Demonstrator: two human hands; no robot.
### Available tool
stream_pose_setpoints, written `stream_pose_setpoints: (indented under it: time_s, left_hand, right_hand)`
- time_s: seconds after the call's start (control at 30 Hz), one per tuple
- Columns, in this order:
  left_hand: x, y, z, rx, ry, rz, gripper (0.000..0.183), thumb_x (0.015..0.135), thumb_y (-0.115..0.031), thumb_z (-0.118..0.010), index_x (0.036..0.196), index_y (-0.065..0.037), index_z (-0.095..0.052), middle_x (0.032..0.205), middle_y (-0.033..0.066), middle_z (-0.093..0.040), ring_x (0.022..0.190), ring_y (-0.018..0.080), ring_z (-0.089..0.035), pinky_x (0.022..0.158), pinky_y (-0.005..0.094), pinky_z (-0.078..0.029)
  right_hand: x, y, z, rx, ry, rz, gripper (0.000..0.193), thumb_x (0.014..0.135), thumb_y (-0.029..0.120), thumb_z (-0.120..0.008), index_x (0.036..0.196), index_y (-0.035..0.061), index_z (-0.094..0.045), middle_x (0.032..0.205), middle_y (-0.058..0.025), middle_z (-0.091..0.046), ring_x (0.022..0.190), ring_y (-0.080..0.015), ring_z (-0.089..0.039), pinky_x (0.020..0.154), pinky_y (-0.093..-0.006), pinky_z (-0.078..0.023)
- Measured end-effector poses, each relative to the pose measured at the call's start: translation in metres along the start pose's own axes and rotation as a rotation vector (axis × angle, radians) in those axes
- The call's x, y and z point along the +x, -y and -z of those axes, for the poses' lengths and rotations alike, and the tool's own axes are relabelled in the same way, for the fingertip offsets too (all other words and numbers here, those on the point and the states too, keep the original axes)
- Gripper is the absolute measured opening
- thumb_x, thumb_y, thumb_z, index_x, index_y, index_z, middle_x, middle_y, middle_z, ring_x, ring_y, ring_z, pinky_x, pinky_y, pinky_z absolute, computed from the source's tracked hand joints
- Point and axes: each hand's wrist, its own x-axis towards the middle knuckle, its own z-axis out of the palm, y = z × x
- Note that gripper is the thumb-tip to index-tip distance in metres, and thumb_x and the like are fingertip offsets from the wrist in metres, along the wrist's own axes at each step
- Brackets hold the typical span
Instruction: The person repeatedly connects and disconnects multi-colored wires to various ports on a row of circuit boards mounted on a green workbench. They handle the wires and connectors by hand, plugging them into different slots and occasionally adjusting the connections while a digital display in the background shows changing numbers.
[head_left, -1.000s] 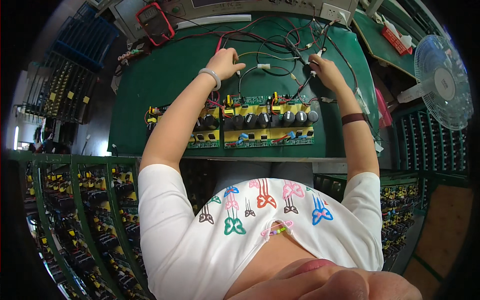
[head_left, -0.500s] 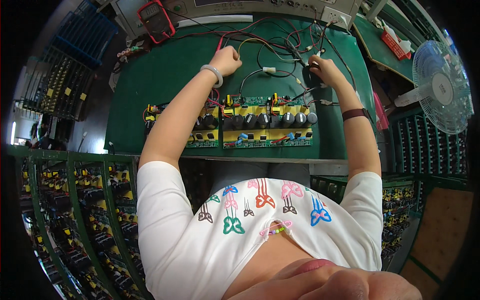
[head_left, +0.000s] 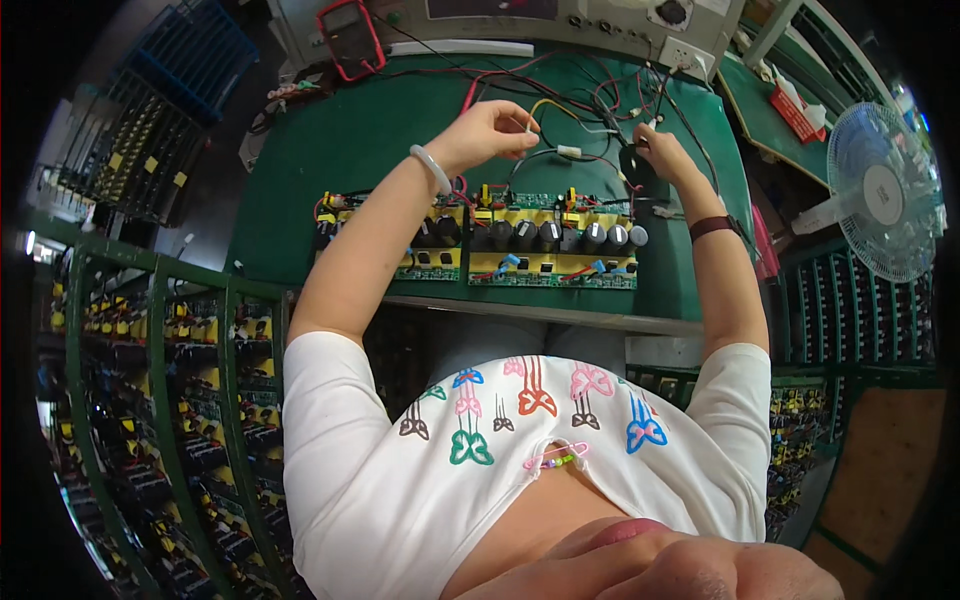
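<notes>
My left hand [head_left: 488, 136], with a pale bangle at its wrist, is closed in a pinch on the end of a yellow wire [head_left: 548, 101] above the green bench mat. My right hand [head_left: 664, 156] is further right, its fingers curled together beside a white connector [head_left: 655, 124] and dark cables; what lies in its grip is hidden. Between the hands a white plug connector [head_left: 569, 152] sits on a cable. Nearer to me lie circuit boards [head_left: 552, 268] with black capacitors, yellow transformers and blue parts. My left forearm partly covers the left board [head_left: 432, 270].
A red-framed multimeter [head_left: 351, 40] leans against the grey instrument panel [head_left: 600, 14] at the back. Tangled leads [head_left: 603, 85] run along the bench's far side. A white fan [head_left: 882, 190] stands right; green racks of boards [head_left: 160, 400] flank me. The bench's front edge [head_left: 560, 312] is close.
My left hand has moved rightward from beside the red probe, and its pinch is now at the yellow wire. My right hand stays near the connectors. The whole view has shifted slightly.
</notes>
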Motion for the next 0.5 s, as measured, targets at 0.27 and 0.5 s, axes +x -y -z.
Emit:
stream_pose_setpoints:
  time_s: [0.27,0.5]
  left_hand:
    - [-0.009,0.021,-0.004,0.071,-0.024,-0.097,0.022,0.094,-0.016,-0.071,0.108,0.001,-0.069,0.093,0.0049,-0.072,0.078,0.0104,-0.067,0.07,0.026,-0.055]
    - [-0.013,0.026,-0.013,0.08,-0.081,-0.129,0.019,0.093,-0.012,-0.072,0.105,0.002,-0.071,0.09,0.0049,-0.072,0.078,0.0102,-0.067,0.071,0.0256,-0.055]
  right_hand:
    - [0.048,0.077,0.007,-0.263,-0.239,-0.196,0.03,0.091,0.029,-0.068,0.11,0.0068,-0.064,0.103,-0.0199,-0.071,0.099,-0.0399,-0.068,0.083,-0.0505,-0.056]
    - [0.074,0.061,-0.027,-0.313,-0.183,-0.222,0.022,0.093,0.018,-0.058,0.105,0.0017,-0.065,0.11,-0.0227,-0.068,0.101,-0.0413,-0.068,0.085,-0.0495,-0.056]
